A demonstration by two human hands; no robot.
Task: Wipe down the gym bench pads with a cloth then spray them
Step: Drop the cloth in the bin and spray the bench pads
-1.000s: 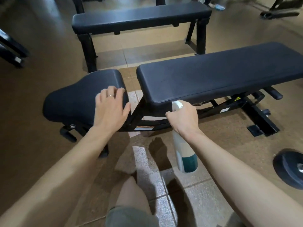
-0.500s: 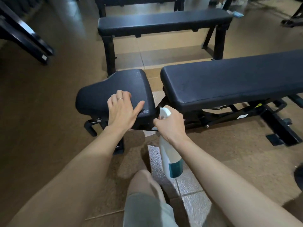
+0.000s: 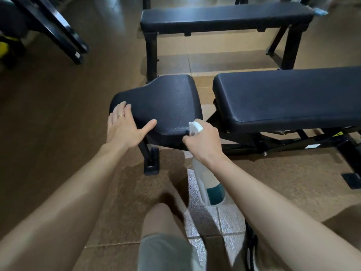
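Note:
The black seat pad (image 3: 166,102) of an adjustable bench sits in the middle, with fine droplets on its surface. To its right lies the long black back pad (image 3: 289,94). My left hand (image 3: 125,128) rests flat on the seat pad's near left corner, fingers spread, holding nothing. My right hand (image 3: 203,141) grips the neck of a white spray bottle (image 3: 211,184) with a teal label, its nozzle at the seat pad's near right edge. No cloth is in view.
A second flat black bench (image 3: 224,16) stands behind. Black machine frame bars (image 3: 58,34) cross the upper left. The bench's steel base (image 3: 293,141) runs along the brown floor to the right. My knee (image 3: 162,227) is at the bottom centre.
The view has swung left, so both pads now sit further right. My left hand slid to the seat pad's left corner. My right hand moved with the bottle from the back pad to the seat pad.

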